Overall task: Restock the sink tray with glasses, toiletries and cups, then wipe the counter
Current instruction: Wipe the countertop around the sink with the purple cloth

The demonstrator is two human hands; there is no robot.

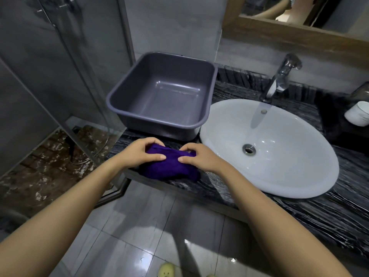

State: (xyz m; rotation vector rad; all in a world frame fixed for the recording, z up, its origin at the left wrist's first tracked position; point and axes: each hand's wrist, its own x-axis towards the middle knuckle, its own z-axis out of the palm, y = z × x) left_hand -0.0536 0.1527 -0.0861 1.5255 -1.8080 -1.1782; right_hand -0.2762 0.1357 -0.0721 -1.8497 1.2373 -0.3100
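A bunched purple cloth (169, 168) lies on the dark striped counter (319, 208) at its front left corner. My left hand (139, 152) grips the cloth's left side and my right hand (199, 158) grips its right side, thumbs nearly touching on top. Behind the cloth stands an empty grey plastic tub (123, 110). At the far right edge a white cup (357, 113) lies tilted on a dark mat, with a glass item (362, 90) partly cut off behind it.
A white oval basin (279, 166) with a chrome tap (283, 76) fills the counter's middle. A glass shower screen (60, 76) stands to the left. A wood-framed mirror (289, 31) hangs above. Glossy grey floor tiles lie below, with a yellow slipper (166, 270) at the bottom.
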